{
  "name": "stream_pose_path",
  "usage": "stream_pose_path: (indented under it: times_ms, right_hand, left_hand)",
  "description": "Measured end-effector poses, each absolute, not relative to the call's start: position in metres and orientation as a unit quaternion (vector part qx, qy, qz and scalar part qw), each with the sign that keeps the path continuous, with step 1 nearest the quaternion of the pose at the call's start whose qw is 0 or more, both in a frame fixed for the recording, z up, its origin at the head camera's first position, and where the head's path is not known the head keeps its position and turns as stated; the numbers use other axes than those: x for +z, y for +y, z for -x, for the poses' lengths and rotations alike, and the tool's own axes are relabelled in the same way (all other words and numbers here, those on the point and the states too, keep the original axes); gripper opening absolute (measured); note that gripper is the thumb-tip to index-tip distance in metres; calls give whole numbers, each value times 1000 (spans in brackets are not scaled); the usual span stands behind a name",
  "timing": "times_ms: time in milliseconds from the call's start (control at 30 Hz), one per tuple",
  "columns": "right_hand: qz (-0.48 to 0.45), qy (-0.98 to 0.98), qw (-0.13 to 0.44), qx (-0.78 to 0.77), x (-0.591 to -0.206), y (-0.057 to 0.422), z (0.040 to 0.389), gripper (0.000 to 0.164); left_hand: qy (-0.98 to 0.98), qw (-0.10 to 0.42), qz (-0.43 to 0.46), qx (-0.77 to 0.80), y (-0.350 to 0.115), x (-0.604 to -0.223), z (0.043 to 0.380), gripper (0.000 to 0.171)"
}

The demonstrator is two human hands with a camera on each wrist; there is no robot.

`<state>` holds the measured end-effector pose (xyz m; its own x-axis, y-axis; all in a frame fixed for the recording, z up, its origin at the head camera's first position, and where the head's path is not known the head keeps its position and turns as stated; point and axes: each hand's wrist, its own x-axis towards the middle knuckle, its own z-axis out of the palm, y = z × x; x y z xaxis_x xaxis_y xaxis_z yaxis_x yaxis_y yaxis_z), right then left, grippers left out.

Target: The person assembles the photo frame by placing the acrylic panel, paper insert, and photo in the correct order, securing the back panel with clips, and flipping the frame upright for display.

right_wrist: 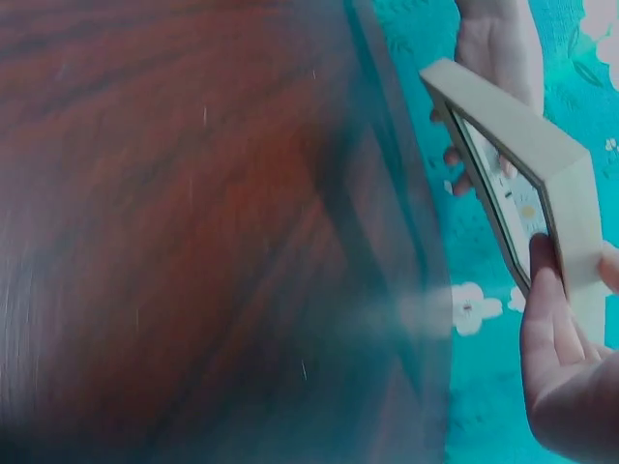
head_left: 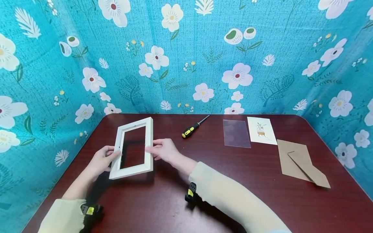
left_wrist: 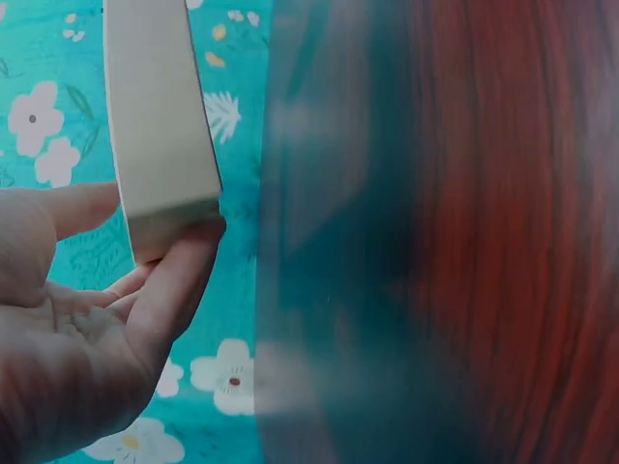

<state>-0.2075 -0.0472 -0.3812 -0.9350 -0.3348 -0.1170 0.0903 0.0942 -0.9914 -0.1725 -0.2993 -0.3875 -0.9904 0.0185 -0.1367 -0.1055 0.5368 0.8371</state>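
A white picture frame (head_left: pixel 131 169) with an open middle is held up over the left part of the table, tilted. My left hand (head_left: pixel 100 160) grips its left side, thumb on the near face and fingers behind. On the opposite side my right hand (head_left: pixel 165 149) pinches the frame between thumb and fingers. In the left wrist view the thick edge of the picture frame (left_wrist: pixel 160 116) lies between the thumb and fingers of the left hand (left_wrist: pixel 106 319). The right wrist view shows both hands on the picture frame (right_wrist: pixel 513 126), the right hand (right_wrist: pixel 566 358) nearer.
A black and yellow screwdriver (head_left: pixel 190 129) lies at the table's back middle. To its right are a clear sheet (head_left: pixel 236 133), a card with a plant picture (head_left: pixel 259 137) and a brown backing board (head_left: pixel 297 158) with its stand. A blue floral curtain (head_left: pixel 186 58) hangs behind the table (head_left: pixel 233 181).
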Motion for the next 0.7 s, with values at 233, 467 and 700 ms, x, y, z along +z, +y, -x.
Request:
stream_pose_path:
  times_ms: [233, 467, 700]
  right_hand:
    - [112, 754, 169, -624, -367, -17, 211, 41]
    - [142, 774, 169, -593, -354, 17, 217, 41]
    - [187, 790, 175, -556, -348, 49, 223, 44]
  left_hand:
    - [798, 122, 6, 590, -285, -389, 170, 44]
    - [715, 176, -23, 676, -268, -385, 172, 56]
    - [690, 206, -48, 692, -250, -379, 175, 52]
